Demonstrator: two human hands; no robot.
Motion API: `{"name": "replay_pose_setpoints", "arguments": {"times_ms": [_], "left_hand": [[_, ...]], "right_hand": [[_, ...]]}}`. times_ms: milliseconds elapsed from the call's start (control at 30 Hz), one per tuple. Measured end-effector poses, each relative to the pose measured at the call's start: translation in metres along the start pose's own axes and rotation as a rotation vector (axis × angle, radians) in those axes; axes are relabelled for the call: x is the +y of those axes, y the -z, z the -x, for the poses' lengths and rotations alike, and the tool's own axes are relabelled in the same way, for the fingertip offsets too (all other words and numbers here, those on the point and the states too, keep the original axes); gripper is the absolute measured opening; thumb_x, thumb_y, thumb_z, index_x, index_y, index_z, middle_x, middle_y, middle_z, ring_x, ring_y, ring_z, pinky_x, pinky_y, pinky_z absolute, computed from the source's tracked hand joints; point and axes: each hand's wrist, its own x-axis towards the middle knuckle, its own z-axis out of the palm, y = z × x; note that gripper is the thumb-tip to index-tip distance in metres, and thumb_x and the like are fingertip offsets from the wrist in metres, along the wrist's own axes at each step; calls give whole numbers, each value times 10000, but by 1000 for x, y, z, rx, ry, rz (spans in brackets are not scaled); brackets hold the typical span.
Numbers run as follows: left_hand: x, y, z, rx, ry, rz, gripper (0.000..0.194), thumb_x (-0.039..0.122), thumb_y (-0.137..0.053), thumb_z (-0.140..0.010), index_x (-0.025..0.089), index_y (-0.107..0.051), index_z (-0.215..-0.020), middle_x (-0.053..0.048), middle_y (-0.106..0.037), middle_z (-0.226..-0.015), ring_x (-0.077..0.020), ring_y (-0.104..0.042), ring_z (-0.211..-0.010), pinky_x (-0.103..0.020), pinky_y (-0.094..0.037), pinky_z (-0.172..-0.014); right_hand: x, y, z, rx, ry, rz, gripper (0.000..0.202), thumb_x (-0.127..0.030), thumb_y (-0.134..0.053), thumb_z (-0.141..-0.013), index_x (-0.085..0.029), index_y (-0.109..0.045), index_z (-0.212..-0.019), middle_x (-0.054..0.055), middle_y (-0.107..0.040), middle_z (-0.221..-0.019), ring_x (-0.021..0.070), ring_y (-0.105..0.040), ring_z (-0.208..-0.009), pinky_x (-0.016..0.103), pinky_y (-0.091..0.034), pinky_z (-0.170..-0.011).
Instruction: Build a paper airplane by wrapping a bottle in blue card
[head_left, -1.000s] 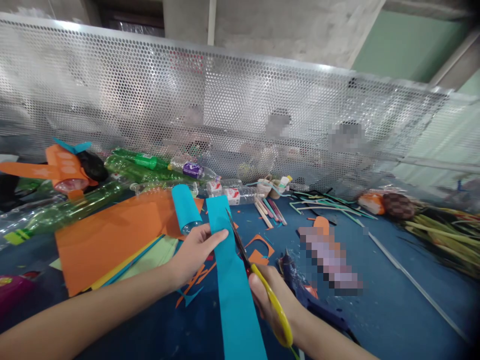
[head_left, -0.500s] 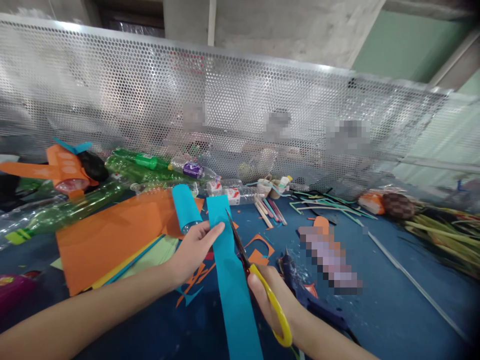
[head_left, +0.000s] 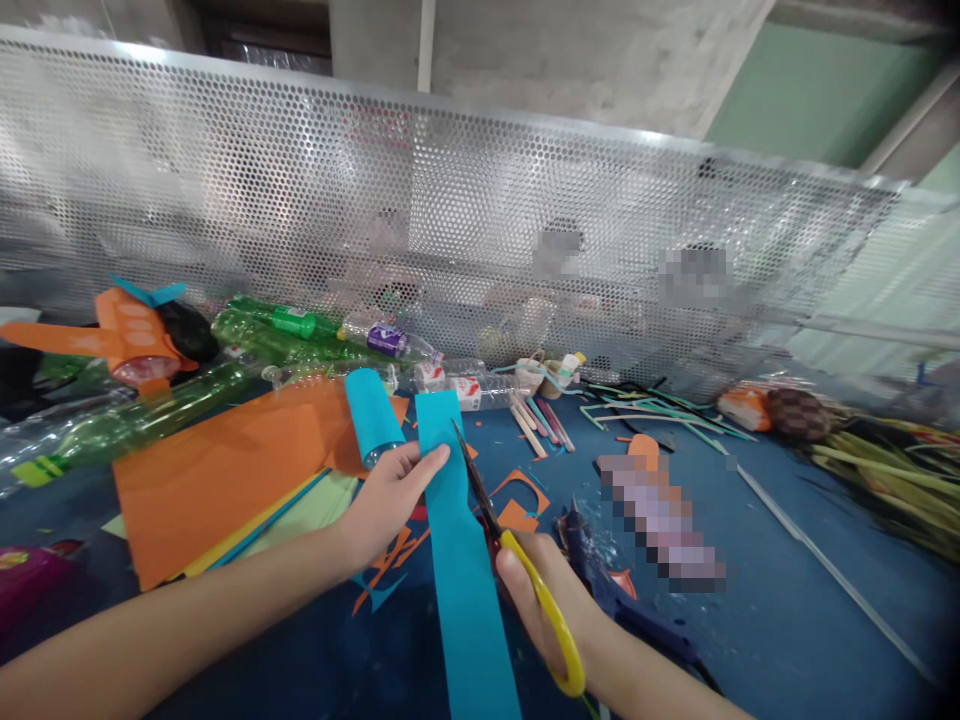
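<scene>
A long blue paper strip (head_left: 469, 590) runs from the middle of the view down to the bottom edge. Near its upper end, my left hand (head_left: 394, 495) pinches it between thumb and fingers. My right hand (head_left: 544, 590) is closed round the yellow handles of the scissors (head_left: 541, 610), whose dark blades point up and left along the strip's right edge. The strip's edge curves in beside the blades. Just behind my left hand, a blue-wrapped bottle (head_left: 373, 415) lies on the table.
Orange sheets (head_left: 217, 470) and green bottles (head_left: 165, 410) lie left. Paper scraps (head_left: 521, 500) and a dark blue glue gun (head_left: 600, 570) are near my right hand. Glue sticks (head_left: 529, 425) lie behind, before a perforated metal screen (head_left: 465, 200). People show dimly through it.
</scene>
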Motion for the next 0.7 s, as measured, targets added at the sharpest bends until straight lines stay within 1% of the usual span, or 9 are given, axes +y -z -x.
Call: {"name": "replay_pose_setpoints", "arguments": {"times_ms": [100,200,333,467,633,700], "left_hand": [[3,-1,1,-1,13,62,336,500,-672,-775,185,-594,-689,25,-651,-595,-123,-583,-524,-235,-483,-538],[4,-1,1,24,31,76,336,506,-689,-760,190,-598,-692,30,-663,-607,-129,-599,-538,-228,-482,-525],[4,0,1,4,23,86,323,491,-684,-777,197,-592,-682,51,-640,-577,-117,-599,-527,-213,-487,-516],[5,1,0,10,20,71,339,501,-681,-778,198,-578,-667,53,-616,-528,-116,-588,-485,-206,-479,-468],[6,2,-2,1,53,7,378,522,-627,-809,193,-555,-639,21,-633,-503,-121,-562,-428,-215,-470,-428],[6,3,-3,-2,44,-11,381,521,-612,-821,191,-551,-640,16,-640,-512,-117,-558,-424,-212,-468,-428]], "right_hand": [[0,1,0,3,12,-4,461,-560,-296,-945,-200,-529,-777,48,-564,-679,189,-533,-631,311,-498,-623],[2,0,2,-5,-5,4,451,-551,-320,-943,-211,-538,-741,45,-556,-650,210,-561,-666,329,-514,-657],[6,0,3,-8,-20,28,435,-551,-343,-938,-219,-578,-783,47,-558,-625,241,-583,-720,338,-527,-661],[5,1,0,-50,1,16,438,-536,-346,-943,-204,-583,-784,31,-548,-587,212,-566,-663,313,-521,-635],[0,2,-4,-23,54,-10,438,-501,-316,-958,-198,-584,-790,30,-571,-632,206,-570,-696,332,-513,-733],[0,2,-4,-24,61,-11,439,-505,-321,-956,-198,-592,-797,30,-574,-641,206,-568,-685,332,-508,-735]]}}
